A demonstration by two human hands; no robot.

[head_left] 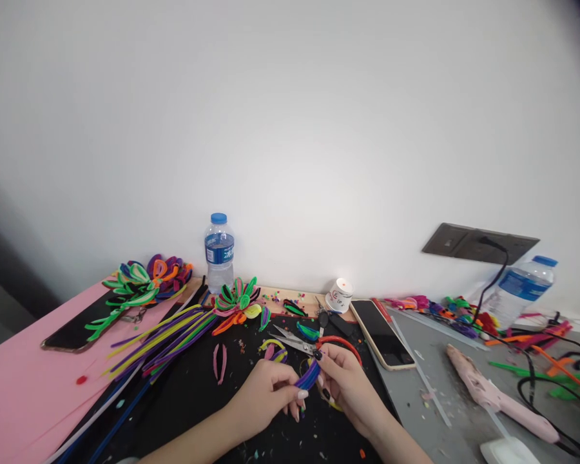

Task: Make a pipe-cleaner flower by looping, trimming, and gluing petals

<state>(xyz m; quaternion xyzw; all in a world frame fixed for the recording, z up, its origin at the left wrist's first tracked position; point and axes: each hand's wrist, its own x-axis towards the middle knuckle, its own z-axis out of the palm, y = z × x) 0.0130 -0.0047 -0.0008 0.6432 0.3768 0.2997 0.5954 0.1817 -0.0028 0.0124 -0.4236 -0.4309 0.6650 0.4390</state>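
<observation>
First speaker: What lies before you, largest first?

Second speaker: A plain white wall (290,129) on the far side, then a flat black mat (183,412) beneath your hands. To the left lies a sheaf of long, multicoloured fuzzy craft stems (178,332).

First: And your hands?

Second: Your left hand (262,390) and right hand (348,381) are close together, toward the mat's right side. Just beyond sit steel scissors with red handles (292,343), blades aimed far left; whether your right hand touches them, I cannot tell.

First: What do you hold?

Second: A short, curved bundle of blue-purple fuzzy stems (308,376), between your hands. Your left fingertips pinch its near end, your right its far end.

First: How should it handle?

Second: Probably very light, soft outside, bendable yet springy. Grip both ends gently; squeezing hard could flatten the pile or kink a strand.
</observation>
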